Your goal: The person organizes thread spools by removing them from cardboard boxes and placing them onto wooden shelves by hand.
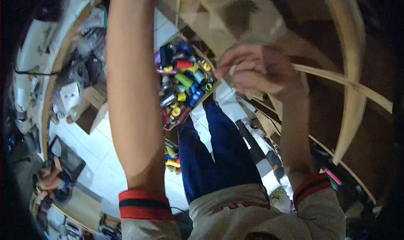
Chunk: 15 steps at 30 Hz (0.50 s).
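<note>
My left forearm (pixel 132 84) reaches straight up past the top edge of the head view, so my left hand is out of sight. Slightly blurred, my right hand (pixel 261 69) is raised right of centre with its fingers curled in. Whatever its fingertips may hold is too small and smeared to make out. Below and left of that hand is an open box (pixel 209 93) full of coloured thread spools (pixel 184 80) in red, yellow, green, blue and purple. My left forearm covers part of the box's left side.
Curved wooden strips (pixel 353 84) cross the right side. Cardboard boxes (pixel 90 109) and plastic bags (pixel 86 55) lie to the left on white floor tiles (pixel 101 147). Another person (pixel 52 177) sits at lower left. More spools (pixel 171 158) are near my legs (pixel 223 151).
</note>
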Each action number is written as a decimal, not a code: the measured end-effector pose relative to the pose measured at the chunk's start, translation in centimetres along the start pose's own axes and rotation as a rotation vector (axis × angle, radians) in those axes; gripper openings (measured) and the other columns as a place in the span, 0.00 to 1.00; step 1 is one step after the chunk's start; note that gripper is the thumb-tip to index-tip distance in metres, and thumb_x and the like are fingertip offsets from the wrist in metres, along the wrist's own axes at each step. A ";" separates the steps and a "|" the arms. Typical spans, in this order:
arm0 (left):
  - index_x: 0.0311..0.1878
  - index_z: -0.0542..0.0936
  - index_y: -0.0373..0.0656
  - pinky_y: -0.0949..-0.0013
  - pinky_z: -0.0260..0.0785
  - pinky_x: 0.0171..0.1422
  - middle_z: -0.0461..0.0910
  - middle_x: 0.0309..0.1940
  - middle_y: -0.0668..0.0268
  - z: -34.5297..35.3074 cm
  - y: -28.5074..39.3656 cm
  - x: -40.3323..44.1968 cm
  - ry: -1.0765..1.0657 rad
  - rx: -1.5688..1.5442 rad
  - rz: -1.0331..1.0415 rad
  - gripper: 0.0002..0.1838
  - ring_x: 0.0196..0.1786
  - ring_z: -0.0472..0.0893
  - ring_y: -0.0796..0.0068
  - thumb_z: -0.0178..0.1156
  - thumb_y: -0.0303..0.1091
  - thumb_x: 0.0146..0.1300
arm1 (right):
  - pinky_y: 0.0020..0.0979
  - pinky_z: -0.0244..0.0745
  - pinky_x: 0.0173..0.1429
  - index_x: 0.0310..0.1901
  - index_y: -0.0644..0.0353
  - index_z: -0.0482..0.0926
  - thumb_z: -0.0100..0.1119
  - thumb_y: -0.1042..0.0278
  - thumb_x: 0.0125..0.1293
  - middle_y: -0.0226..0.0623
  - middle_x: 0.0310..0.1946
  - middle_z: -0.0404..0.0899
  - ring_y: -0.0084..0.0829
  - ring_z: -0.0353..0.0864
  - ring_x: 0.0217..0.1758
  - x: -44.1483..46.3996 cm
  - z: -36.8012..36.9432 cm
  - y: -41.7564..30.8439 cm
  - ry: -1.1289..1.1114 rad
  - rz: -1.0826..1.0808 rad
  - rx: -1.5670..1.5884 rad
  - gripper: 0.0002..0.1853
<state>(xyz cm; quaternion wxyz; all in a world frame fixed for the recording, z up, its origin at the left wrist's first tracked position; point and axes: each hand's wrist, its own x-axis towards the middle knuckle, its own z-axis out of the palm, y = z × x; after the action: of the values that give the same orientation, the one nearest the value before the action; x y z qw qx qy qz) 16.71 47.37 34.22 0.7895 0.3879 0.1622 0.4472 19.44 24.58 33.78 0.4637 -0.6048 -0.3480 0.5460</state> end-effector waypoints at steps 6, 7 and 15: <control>0.46 0.76 0.32 0.72 0.70 0.45 0.80 0.39 0.59 -25.7 -14.4 -13.7 0.187 0.873 -0.295 0.15 0.43 0.80 0.68 0.51 0.31 0.61 | 0.34 0.75 0.46 0.46 0.64 0.75 0.64 0.66 0.55 0.44 0.41 0.79 0.38 0.80 0.43 4.8 -0.6 33.0 0.328 0.371 -0.252 0.18; 0.48 0.76 0.33 0.71 0.70 0.47 0.80 0.40 0.59 -27.4 -15.6 -16.0 0.187 0.933 -0.365 0.15 0.43 0.80 0.69 0.51 0.31 0.63 | 0.37 0.74 0.47 0.47 0.63 0.75 0.64 0.66 0.54 0.45 0.41 0.79 0.42 0.80 0.43 5.8 -0.7 37.5 0.357 0.376 -0.370 0.19; 0.48 0.76 0.34 0.67 0.69 0.49 0.80 0.40 0.52 -33.3 -21.2 -25.0 0.216 1.402 -0.384 0.15 0.43 0.80 0.63 0.56 0.32 0.60 | 0.40 0.67 0.56 0.54 0.59 0.69 0.65 0.68 0.50 0.46 0.46 0.75 0.47 0.72 0.52 11.0 3.9 41.8 0.541 0.067 -0.869 0.28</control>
<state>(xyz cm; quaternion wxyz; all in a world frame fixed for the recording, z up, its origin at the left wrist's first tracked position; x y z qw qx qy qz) -4.77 35.78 -5.66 0.4001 0.7202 0.5521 0.1283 13.81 21.75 -9.14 0.2252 -0.8722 -0.3907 0.1896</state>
